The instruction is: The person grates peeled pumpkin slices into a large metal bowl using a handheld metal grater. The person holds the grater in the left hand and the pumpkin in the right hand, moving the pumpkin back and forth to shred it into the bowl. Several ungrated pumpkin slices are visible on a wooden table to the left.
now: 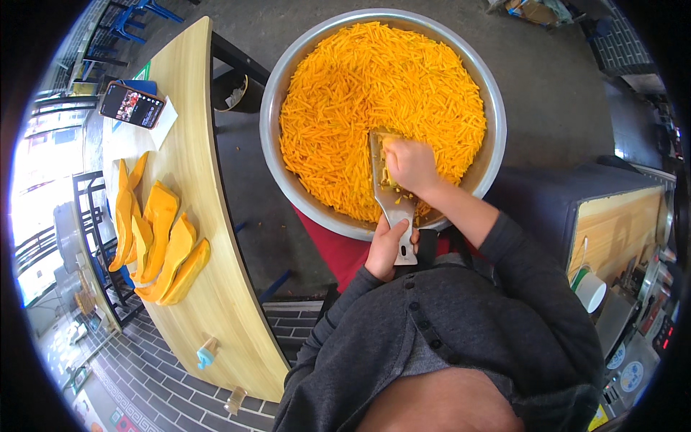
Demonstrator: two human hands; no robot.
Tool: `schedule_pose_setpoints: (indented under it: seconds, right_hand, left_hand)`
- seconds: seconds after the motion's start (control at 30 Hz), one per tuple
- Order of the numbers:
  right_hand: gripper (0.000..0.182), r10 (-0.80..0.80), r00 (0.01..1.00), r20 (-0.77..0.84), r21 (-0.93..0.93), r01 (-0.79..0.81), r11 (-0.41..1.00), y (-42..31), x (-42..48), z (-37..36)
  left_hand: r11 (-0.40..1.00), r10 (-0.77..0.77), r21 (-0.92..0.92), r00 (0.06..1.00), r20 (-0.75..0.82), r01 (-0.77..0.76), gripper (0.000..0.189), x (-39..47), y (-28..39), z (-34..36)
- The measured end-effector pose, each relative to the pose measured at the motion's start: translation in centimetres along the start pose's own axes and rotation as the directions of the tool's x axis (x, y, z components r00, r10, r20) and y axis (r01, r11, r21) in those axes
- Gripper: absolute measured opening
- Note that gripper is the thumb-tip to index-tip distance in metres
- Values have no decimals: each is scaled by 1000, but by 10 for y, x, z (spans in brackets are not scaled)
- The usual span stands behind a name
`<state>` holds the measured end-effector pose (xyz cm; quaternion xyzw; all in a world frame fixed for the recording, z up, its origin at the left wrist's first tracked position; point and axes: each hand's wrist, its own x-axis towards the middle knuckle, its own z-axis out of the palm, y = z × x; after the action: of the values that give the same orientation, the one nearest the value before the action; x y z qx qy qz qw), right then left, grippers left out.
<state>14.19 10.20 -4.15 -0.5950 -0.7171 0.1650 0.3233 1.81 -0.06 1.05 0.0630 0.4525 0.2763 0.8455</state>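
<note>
A wide metal basin [494,116] in front of me holds a deep heap of orange shreds [334,108], which look like pumpkin. My left hand [386,245] grips the handle of a flat metal grater [381,197], its far end resting among the shreds. Above the grater's face, my right hand [413,164] is closed on a yellowish piece, mostly hidden under the fingers, that seems to be pumpkin. Small bits lie on the metal beside it. Several long peeled pumpkin slices [162,254] lie on the wooden table at the left.
The wooden table [216,302] curves along my left, bearing a phone [132,105] with a lit screen and a small light-blue-topped container [206,353]. A dark bin [235,92] stands beyond its edge. To the right are a dark cabinet [540,200] and a white-and-green roll-like item [589,291].
</note>
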Motion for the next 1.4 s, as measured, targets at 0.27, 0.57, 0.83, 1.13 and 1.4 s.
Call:
schedule_pose_setpoints:
  seconds: [0.27, 0.57, 0.83, 1.13, 1.4]
  right_hand:
    - [17, 147, 983, 106, -75, -139, 987, 26, 38, 16]
    - [9, 71, 992, 101, -358, -30, 933, 30, 41, 16]
    - [14, -10, 951, 311, -269, 98, 958, -3, 14, -5]
    - [17, 92, 965, 245, -390, 11, 921, 43, 54, 33]
    - [12, -73, 928, 366, -272, 182, 945, -4, 25, 1]
  left_hand:
    - [997, 57, 57, 998, -6, -57, 15, 0, 3, -1]
    - [994, 105, 11, 994, 27, -106, 23, -3, -3, 6]
    - [998, 45, -37, 996, 74, -42, 23, 4, -3, -7]
    - [992, 120, 43, 992, 39, -121, 18, 4, -4, 7]
    - [997, 73, 11, 995, 61, -74, 17, 5, -3, -7]
